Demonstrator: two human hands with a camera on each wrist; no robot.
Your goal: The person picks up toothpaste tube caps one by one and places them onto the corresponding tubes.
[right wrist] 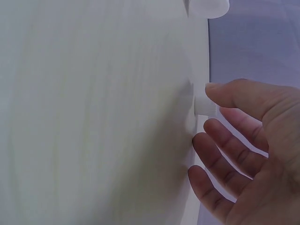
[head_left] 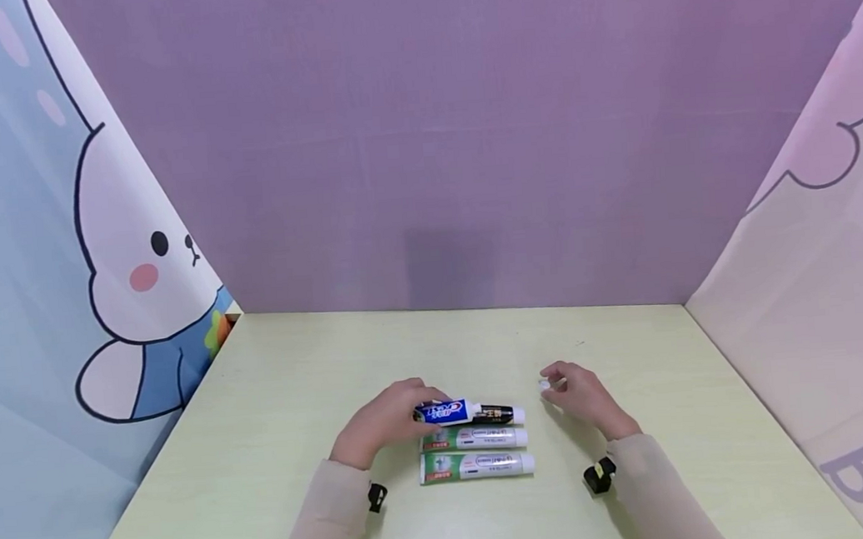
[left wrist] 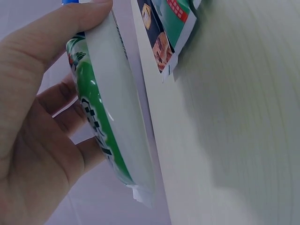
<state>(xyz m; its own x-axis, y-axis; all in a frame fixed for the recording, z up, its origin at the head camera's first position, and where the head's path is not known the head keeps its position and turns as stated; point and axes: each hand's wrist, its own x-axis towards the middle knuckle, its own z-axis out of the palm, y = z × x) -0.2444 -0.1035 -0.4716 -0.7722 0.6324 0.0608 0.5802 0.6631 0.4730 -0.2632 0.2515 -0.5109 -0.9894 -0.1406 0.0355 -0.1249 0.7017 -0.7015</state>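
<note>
My left hand (head_left: 385, 421) grips a blue toothpaste tube (head_left: 447, 412) by its left part, and the tube's narrow white nozzle end points right. In the left wrist view the tube (left wrist: 110, 103) shows a white back, a green side and a flat crimped end, with the thumb pressed on it. My right hand (head_left: 581, 394) pinches a small white cap (right wrist: 204, 106) between thumb and index finger, close over the table, right of the tubes. A black toothpaste tube (head_left: 498, 415) lies partly hidden behind the blue one.
Two green-and-white toothpaste tubes (head_left: 488, 438) lie side by side nearer to me, their white caps to the right. The pale wooden table (head_left: 296, 371) ends at a purple back panel (head_left: 585, 209). Printed curtains (head_left: 15, 332) hang at both sides.
</note>
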